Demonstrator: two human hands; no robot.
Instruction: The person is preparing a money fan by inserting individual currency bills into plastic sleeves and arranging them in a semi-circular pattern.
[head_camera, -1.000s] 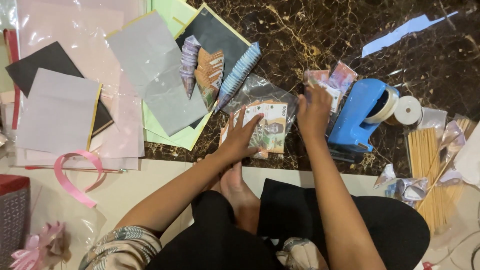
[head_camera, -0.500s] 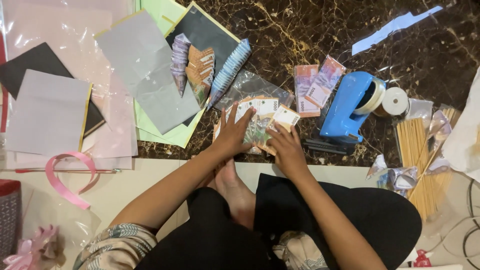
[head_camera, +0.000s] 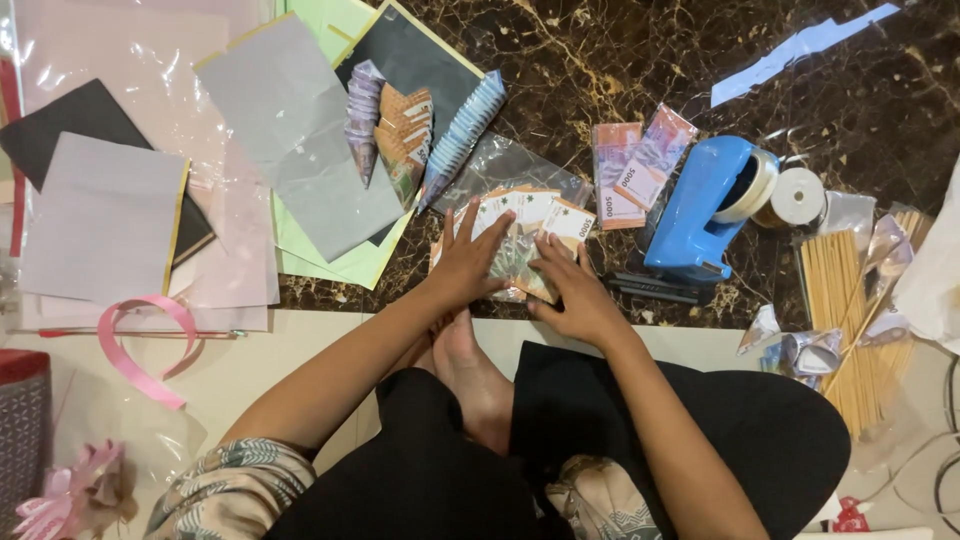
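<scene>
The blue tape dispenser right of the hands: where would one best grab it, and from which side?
Grip the tape dispenser across its narrow blue body, probably from above. It lies at a slant, with the tape roll at its upper end, so that end is less handy.

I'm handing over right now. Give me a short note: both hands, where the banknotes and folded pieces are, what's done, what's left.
Left hand: flat, fingers spread on the fanned banknotes.
Right hand: pressing the same fan's right side.
Both hands open, gripping nothing.
Done: folded note cones lie on the grey and black sheets; a blue one beside them.
Left: this fan, plus the banded bundles by the blue tape dispenser.
</scene>
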